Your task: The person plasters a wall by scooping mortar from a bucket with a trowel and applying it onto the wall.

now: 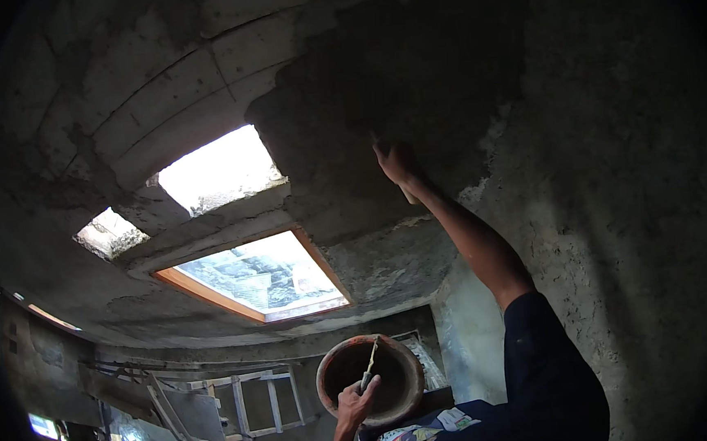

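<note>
My right hand (399, 164) is raised against the wall, fingers wrapped round a tool with a pale wooden handle (410, 194). Its working end is lost in the dark. A broad dark patch of wet-looking plaster (408, 61) spreads around and above that hand. Lower down, my left hand (356, 402) grips a trowel (373, 358) by its dark handle, the thin, mortar-smeared metal part pointing up. The trowel is seen in front of a round tub (325, 378) with a reddish, dirty rim. The tub's inside is too dark to make out.
A wood-framed window (321, 264) and two bright openings (223, 168) break the wall to the left. Rough grey wall (623, 202) rises at the right. Wooden frames (256, 403) and boards (119, 391) stand at the lower left.
</note>
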Available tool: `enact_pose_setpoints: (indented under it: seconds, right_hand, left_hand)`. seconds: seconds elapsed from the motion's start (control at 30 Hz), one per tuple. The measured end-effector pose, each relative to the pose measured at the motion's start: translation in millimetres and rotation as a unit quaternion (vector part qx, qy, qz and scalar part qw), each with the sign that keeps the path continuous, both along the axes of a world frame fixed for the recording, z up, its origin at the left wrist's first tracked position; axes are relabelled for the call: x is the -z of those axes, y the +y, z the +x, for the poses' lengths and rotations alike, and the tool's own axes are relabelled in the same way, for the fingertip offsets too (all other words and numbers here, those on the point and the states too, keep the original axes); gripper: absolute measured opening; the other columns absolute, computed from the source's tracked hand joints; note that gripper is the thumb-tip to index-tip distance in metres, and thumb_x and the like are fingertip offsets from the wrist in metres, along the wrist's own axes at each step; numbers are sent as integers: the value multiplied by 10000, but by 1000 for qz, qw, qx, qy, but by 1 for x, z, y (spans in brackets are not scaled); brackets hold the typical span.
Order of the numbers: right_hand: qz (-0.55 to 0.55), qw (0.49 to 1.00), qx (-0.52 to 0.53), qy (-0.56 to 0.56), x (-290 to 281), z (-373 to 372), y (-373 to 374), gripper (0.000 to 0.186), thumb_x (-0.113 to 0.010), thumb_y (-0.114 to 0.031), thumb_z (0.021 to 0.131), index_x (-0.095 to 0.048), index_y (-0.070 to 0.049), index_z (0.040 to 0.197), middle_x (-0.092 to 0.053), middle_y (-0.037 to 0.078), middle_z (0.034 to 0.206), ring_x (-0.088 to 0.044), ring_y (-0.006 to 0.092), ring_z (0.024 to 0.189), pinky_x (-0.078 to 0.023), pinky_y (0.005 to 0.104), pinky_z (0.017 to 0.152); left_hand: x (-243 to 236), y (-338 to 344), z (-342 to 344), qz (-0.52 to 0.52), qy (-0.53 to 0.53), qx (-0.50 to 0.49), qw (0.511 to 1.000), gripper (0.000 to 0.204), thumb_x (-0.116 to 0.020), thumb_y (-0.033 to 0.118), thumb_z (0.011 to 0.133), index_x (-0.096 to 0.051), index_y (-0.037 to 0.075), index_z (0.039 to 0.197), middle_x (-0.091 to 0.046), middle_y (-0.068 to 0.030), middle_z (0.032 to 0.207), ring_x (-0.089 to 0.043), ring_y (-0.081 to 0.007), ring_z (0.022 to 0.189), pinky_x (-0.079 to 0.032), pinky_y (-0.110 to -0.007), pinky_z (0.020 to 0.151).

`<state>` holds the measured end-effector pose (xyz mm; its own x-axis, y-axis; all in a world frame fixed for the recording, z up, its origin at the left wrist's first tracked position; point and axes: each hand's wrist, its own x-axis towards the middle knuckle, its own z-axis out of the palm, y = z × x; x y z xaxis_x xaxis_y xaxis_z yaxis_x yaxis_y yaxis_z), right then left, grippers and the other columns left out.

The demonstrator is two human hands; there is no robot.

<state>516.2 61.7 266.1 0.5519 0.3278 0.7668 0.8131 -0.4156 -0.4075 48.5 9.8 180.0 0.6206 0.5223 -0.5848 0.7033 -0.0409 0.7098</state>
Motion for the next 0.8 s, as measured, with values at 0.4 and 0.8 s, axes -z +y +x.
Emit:
enact_pose_setpoints:
  seconds: [0.4,0.8]
  right_hand:
    - [115,993,5,-33,-66,38,21,446,-437,-350,935,-591,21,742,-585,179,660,-582,331,618,-418,419,547]
    - [-101,942,6,319,128,-172,-212,433,-584,-380,840,-588,-17,602,-592,93,512,-605,221,471,-488,383,504]
  left_hand:
    - [7,-8,3,-1,-13,17,1000,549,-611,524,812,-535,2,660,-469,0,547,-407,-68,545,-351,-273,500]
    - [-6,-10,12,0,-73,126,989,536,-601,527,813,-567,2,709,-504,-22,582,-454,-99,576,-386,-298,542]
